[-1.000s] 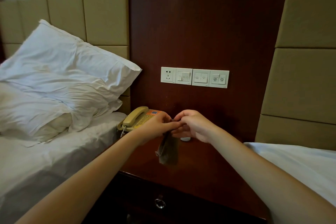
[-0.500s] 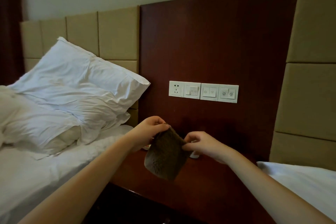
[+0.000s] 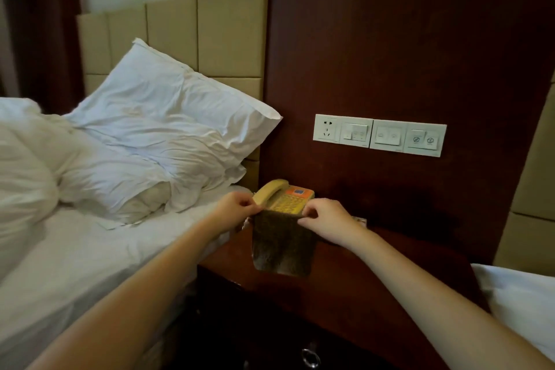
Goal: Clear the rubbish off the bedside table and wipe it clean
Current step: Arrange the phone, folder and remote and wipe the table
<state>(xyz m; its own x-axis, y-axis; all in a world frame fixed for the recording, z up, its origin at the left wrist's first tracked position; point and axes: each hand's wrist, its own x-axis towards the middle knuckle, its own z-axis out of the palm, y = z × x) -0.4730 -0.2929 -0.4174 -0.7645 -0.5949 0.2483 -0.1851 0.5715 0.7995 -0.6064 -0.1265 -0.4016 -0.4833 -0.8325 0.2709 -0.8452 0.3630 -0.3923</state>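
Left hand (image 3: pixel 237 208) and right hand (image 3: pixel 327 219) pinch cloth (image 3: pixel 282 246) corners.

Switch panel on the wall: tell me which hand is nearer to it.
Right. The right hand pinches the cloth below and left of the switch panel; the left hand pinches the other corner, farther left.

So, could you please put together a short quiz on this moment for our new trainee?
1. True or false: the brown fuzzy cloth lies flat on the dark wooden bedside table.
2. How many hands pinch the cloth's top edge? A) none B) one C) two
3. Fill in: the yellow telephone with the orange panel stands at the table's back ___ corner.
Key: 1 false, it hangs down, held up. 2 C, the left hand and the right hand. 3 left.
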